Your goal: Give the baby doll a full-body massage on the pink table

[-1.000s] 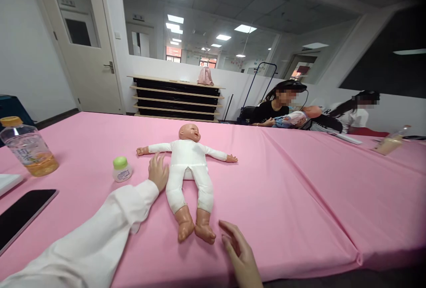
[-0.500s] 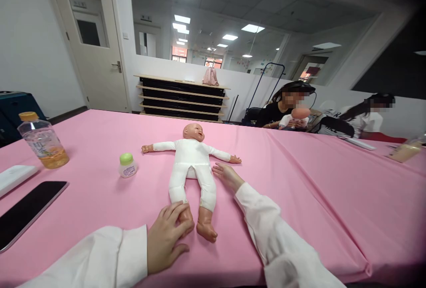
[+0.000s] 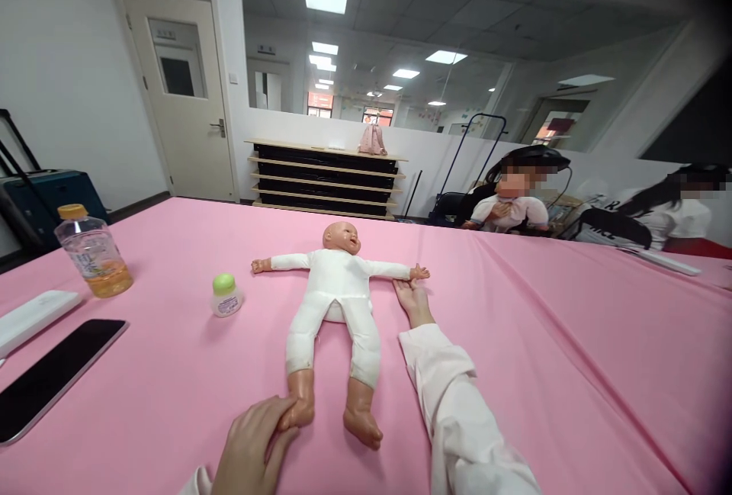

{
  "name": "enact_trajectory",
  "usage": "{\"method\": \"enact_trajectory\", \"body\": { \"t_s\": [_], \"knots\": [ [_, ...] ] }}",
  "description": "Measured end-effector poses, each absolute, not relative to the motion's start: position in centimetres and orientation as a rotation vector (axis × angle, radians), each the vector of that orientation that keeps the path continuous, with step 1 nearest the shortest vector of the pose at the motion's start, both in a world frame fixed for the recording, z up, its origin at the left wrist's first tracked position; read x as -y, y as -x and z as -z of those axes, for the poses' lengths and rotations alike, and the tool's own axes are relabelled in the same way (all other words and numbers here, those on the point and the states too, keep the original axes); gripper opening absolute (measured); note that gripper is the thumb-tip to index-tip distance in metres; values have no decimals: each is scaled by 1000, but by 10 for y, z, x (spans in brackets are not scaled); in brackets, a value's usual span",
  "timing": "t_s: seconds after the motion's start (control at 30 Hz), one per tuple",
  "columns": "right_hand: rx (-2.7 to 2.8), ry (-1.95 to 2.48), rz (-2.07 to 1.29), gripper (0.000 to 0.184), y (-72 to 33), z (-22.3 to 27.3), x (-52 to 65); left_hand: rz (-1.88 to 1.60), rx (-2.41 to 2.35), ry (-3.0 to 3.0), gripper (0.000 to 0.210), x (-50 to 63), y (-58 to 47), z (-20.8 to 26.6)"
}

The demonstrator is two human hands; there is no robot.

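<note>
A baby doll (image 3: pixel 338 274) with a white cloth body lies on its back on the pink-covered table (image 3: pixel 183 403), arms spread and head at the far end. My left hand (image 3: pixel 255 441) is closed on the doll's foot on the left side, thumb on one side and fingers on the other. The other foot (image 3: pixel 364 426) lies free. My right hand (image 3: pixel 415 303) is open, palm up, its fingertips at the underside of the doll's outstretched forearm by the wrist. Some of those fingertips are hidden by the arm.
A small jar with a green lid (image 3: pixel 226 297) stands left of the doll. Farther left are a drink bottle (image 3: pixel 96 255), a black-screened phone (image 3: pixel 54 373) and a white flat device (image 3: pixel 37 316). Beyond the table, a person (image 3: pixel 523 175) holds another doll (image 3: pixel 508 211).
My right hand has moved from beside the doll's hip up to its forearm and turned palm up. My left hand has drawn the foot toward me and leftward, spreading the legs.
</note>
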State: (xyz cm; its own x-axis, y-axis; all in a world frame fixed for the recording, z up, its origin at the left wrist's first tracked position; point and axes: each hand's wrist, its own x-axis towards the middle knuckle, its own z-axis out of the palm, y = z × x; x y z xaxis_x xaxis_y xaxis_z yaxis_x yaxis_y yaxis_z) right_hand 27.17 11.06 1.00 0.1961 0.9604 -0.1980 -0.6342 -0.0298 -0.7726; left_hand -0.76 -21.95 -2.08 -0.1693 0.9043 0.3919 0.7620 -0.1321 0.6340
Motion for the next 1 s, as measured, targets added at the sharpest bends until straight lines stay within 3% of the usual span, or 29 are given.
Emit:
{"method": "enact_trajectory", "body": {
  "t_s": [0.37,0.57,0.7,0.87,1.0],
  "knots": [
    [573,852,-1210,31,-267,-7,-110,-1472,-1914,-1421,26,207,41,-18],
    [1012,872,-940,34,-242,-70,-120,-1527,-1880,-1796,27,156,51,-112],
    [1595,898,-741,26,-192,-111,-122,-1436,-1589,-2186,32,117,4,-155],
    [2415,936,-372,24,-150,-108,-124,-968,-1376,-2579,34,73,-59,-128],
    [2641,979,-157,27,-148,-96,-132,-751,-1218,-2718,27,49,-74,-88]
  ]
}}
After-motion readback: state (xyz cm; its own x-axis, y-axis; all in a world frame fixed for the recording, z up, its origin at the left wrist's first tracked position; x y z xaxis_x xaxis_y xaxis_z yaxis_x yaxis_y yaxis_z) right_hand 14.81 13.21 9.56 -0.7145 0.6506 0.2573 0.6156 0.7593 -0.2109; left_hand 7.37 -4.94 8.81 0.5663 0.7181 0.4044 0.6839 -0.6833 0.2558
